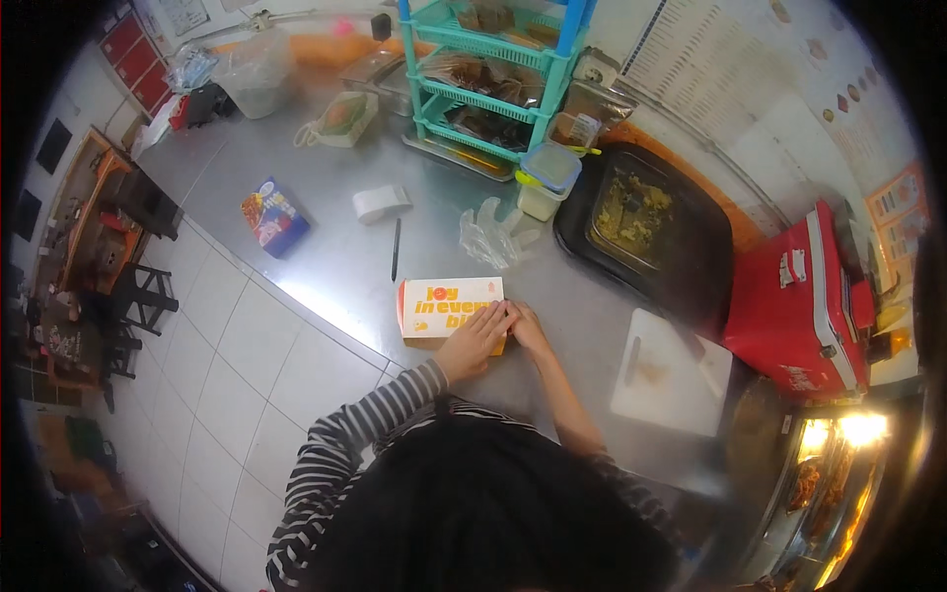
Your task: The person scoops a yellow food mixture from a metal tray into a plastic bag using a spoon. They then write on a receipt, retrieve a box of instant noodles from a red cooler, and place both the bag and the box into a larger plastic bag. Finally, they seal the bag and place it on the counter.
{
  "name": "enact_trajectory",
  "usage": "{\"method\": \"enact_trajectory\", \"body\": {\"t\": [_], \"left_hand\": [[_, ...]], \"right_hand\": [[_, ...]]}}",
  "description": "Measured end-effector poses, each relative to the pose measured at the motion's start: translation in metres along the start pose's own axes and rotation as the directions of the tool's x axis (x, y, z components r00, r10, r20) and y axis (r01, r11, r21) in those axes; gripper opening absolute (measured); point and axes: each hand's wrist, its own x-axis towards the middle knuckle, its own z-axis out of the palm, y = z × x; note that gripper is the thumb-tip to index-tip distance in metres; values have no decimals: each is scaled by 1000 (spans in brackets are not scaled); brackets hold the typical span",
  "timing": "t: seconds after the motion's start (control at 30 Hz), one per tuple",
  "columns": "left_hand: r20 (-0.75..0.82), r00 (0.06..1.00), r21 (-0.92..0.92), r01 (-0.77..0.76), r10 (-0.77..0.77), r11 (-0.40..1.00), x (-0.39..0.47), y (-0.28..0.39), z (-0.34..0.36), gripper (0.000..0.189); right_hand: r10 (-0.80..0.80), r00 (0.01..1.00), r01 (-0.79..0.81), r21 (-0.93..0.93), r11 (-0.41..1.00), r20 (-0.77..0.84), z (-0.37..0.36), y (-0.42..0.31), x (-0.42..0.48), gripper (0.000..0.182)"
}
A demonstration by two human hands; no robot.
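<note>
A white and orange cardboard food box [440, 303] with printed lettering lies shut on the steel table before me. My left hand [476, 333] rests across the right part of its lid, fingers together and reaching its right edge. Against the box's right end is my right hand [528, 328], fingers bent; its fingertips are partly hidden beside the left hand's. A dark pen [396, 250] lies beyond the box, close to a folded white paper piece [382, 203]. Farther right, a clear plastic glove [494, 233] lies crumpled on the steel.
A blue printed carton [274, 218] stands left. At the back are a teal tiered rack [481, 100] and lidded tubs [548, 181]. Rightward are a black tray [684, 222], a white cutting board [662, 374], a red cooler box [777, 303] and a lit display case [821, 481].
</note>
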Motion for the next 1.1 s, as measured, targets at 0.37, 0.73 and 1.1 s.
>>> {"method": "enact_trajectory", "body": {"t": [0.37, 0.73, 1.1], "left_hand": [[-300, 511, -596, 559, -806, 576, -46, -49, 9, 64], [411, 434, -880, 420, -802, -224, -42, -60, -44, 52], [334, 382, -915, -88, -862, -394, -259, -128, -129, 48]], "right_hand": [[-270, 908, 97, -466, 880, -321, 42, -4, -14, 49], [-165, 955, 84, -308, 948, -248, 35, -10, -11, 40], [-120, 894, -45, 352, 935, 432, 217, -156, -12, 66]]}}
